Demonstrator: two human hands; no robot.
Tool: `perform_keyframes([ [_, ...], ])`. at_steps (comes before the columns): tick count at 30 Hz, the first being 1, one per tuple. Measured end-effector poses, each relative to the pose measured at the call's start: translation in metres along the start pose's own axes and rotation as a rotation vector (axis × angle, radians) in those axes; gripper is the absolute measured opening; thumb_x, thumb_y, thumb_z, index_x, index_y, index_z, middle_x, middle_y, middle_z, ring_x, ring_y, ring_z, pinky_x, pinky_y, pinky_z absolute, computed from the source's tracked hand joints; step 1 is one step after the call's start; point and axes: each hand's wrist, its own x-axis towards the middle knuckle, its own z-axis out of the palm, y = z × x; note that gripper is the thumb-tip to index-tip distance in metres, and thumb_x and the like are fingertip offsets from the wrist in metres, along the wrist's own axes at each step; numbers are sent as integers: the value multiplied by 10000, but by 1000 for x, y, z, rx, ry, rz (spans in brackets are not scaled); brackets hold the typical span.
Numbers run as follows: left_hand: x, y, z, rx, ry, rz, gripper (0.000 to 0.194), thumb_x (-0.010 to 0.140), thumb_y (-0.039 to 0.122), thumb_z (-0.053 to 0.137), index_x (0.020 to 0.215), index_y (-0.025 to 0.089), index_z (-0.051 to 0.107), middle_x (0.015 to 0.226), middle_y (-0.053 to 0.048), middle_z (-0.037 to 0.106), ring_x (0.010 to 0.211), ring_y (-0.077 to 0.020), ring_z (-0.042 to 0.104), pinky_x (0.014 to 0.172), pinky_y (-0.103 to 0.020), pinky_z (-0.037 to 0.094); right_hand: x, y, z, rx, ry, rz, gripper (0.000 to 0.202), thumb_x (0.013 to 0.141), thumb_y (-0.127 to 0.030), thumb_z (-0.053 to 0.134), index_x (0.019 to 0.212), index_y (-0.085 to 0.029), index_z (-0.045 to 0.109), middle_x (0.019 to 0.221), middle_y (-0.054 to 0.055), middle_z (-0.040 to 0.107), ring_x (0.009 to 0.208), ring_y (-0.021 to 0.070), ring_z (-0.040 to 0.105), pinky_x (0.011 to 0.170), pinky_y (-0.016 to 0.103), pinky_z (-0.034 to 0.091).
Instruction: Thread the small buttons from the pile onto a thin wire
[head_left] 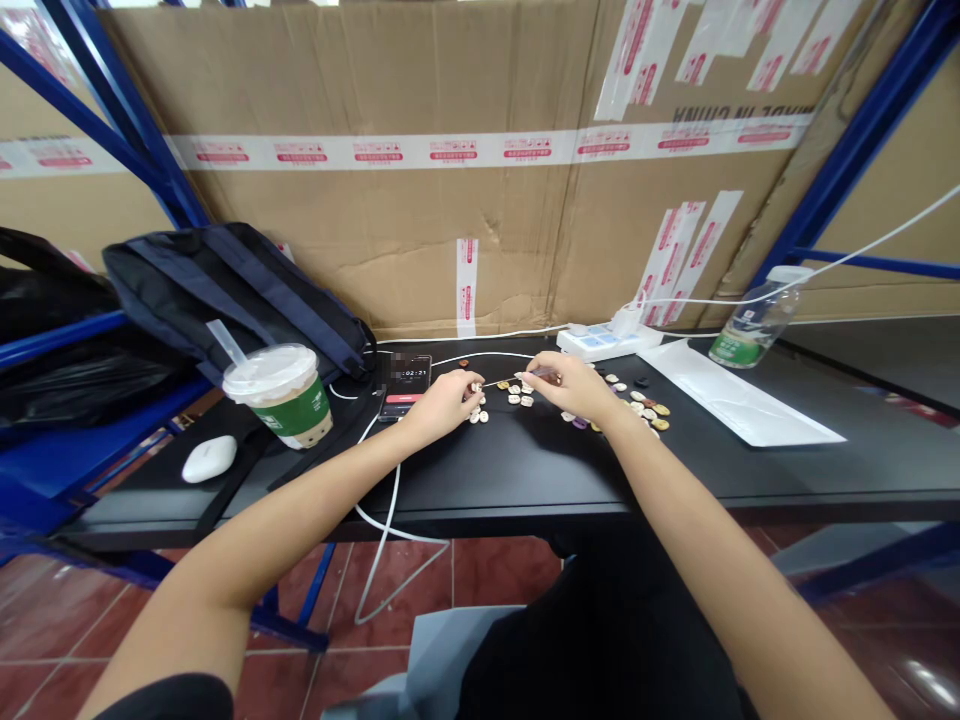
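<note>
While the person's left hand [453, 402] pinches a thin, pale strand [495, 383] beside small, round, cream-coloured pieces [483, 417], the right hand [568, 384] bends its fingers near the strand's other end; what they grip, if anything, is too small to tell. Mixed cream, yellow and purple pieces [660, 410] lie just beside the right hand on the flat black tabletop [510, 475], near a flat, elongated white packet [739, 395].

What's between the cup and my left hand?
In the head view, a phone lies between the cup and your left hand, plus a white cable and black strap.
</note>
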Motion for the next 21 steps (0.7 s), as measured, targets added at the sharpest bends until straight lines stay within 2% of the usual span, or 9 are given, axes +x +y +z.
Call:
perform_keyframes([
  [4,0,2,0,-5,-2,-11,224,897,170,612,1097,118,698,901,-71,709,792,-177,670,800,-299,539,0,-1,-1,-18,3,6,180,905,-378,584,888,-203,623,755,18,627,637,156,525,617,296,398],
  [8,0,0,1,-2,2,-4,229,893,173,609,1099,131,700,892,-64,713,771,-172,671,789,-295,545,0,-1,-1,-7,-3,-1,198,915,-384,569,849,-205,620,812,34,653,685,165,555,649,302,412],
  [11,1,-1,1,6,1,2,235,891,169,610,1104,127,702,882,-63,715,772,-173,672,809,-302,547,0,-1,-1,-19,5,-9,193,903,-390,580,878,-205,626,786,28,635,649,161,530,629,304,404],
  [17,0,1,0,21,12,7,263,893,158,600,1132,112,699,970,-90,713,802,-171,681,828,-304,553,-1,-3,-1,23,17,-18,211,915,-392,567,843,-203,627,843,40,655,723,170,576,659,299,432],
  [21,-1,2,1,26,18,15,276,887,150,597,1140,101,695,969,-93,707,816,-173,681,831,-305,557,-1,-3,-1,10,20,-10,207,900,-406,586,876,-205,629,798,33,644,656,163,548,632,305,429],
])
